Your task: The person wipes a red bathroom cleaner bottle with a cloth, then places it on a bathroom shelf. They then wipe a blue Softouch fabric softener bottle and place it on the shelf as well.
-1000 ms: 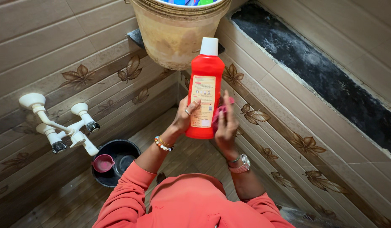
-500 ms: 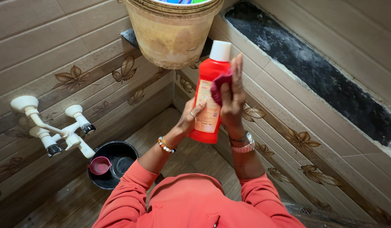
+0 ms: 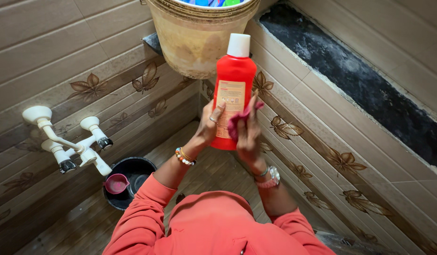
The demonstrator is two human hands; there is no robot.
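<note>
Red plastic bottle (image 3: 233, 89), white cap: rigid, likely slick; left hand (image 3: 210, 126) grips its lower body, right hand (image 3: 247, 134) presses pink cloth (image 3: 238, 120) against it.

Tiled corner of a washroom: beige wall tiles (image 3: 53, 42) with a brown leaf-pattern band (image 3: 88, 86); white wall taps (image 3: 67, 141) at left; a black bucket (image 3: 131, 182) holding a pink mug (image 3: 116, 183) on the wood-look floor (image 3: 86, 222); a dark stone ledge (image 3: 360, 80) at right; a stained beige bucket (image 3: 199, 35) on a corner shelf.
</note>
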